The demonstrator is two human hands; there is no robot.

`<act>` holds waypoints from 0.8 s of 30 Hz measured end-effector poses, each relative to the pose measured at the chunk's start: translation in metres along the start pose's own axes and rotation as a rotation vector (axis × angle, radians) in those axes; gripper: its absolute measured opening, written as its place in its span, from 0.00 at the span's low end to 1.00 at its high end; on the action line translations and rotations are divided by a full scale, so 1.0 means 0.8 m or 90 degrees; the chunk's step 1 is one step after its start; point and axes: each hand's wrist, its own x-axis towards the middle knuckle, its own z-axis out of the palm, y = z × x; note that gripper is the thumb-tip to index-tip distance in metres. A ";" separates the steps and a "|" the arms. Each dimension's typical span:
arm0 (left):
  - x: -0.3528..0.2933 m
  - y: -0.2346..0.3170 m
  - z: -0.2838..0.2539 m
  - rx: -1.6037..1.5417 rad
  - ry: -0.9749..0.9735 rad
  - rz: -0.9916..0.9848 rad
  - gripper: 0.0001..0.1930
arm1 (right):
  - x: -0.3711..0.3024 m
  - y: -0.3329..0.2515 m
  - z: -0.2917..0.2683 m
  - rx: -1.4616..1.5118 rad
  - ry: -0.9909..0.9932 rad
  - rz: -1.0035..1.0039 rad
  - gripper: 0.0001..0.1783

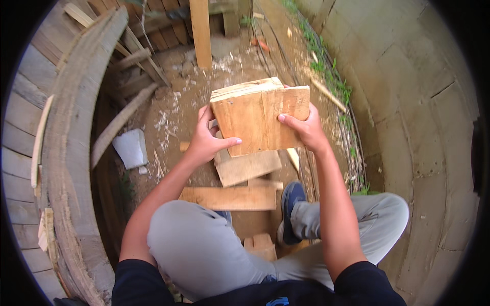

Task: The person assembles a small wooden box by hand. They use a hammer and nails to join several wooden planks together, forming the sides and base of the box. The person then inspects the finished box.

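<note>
Raised in front of me is a squarish wooden block (255, 122), its top edge rough and pale, and it may be more than one piece pressed together. My left hand (206, 140) grips its left side, with the thumb across the lower left of the front face. On the right side my right hand (309, 127) holds it, thumb flat on the front face. The other fingers of both hands are mostly hidden behind the wood. Below the block lie a cut wooden piece (250, 167) and a longer board (232, 198), close to my knees.
A thick weathered beam (66, 143) runs along the left. A white stone-like slab (130, 148) lies on the dirt, among scattered wood chips. An upright post (201, 33) stands ahead. To the right rises a block wall (408, 112); small wood blocks (261, 245) sit between my legs.
</note>
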 end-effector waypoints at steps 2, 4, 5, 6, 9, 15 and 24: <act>0.031 0.057 -0.015 -0.061 0.032 0.083 0.60 | 0.025 -0.094 0.017 -0.052 -0.024 -0.152 0.41; 0.057 0.129 -0.029 -0.124 0.050 0.184 0.60 | 0.037 -0.186 0.027 -0.138 -0.052 -0.256 0.43; 0.067 0.165 -0.036 -0.125 0.048 0.221 0.59 | 0.035 -0.234 0.032 -0.234 -0.065 -0.361 0.43; 0.070 0.198 -0.043 -0.115 0.054 0.262 0.59 | 0.032 -0.270 0.035 -0.325 -0.074 -0.462 0.44; 0.064 0.261 -0.045 -0.021 0.050 0.362 0.55 | 0.006 -0.320 0.029 -0.488 -0.077 -0.875 0.40; 0.033 0.316 -0.052 -0.164 -0.063 0.417 0.32 | -0.073 -0.319 -0.002 -0.651 -0.034 -1.121 0.25; -0.003 0.365 -0.051 -0.344 -0.174 0.415 0.23 | -0.093 -0.279 0.015 -0.577 0.153 -1.254 0.21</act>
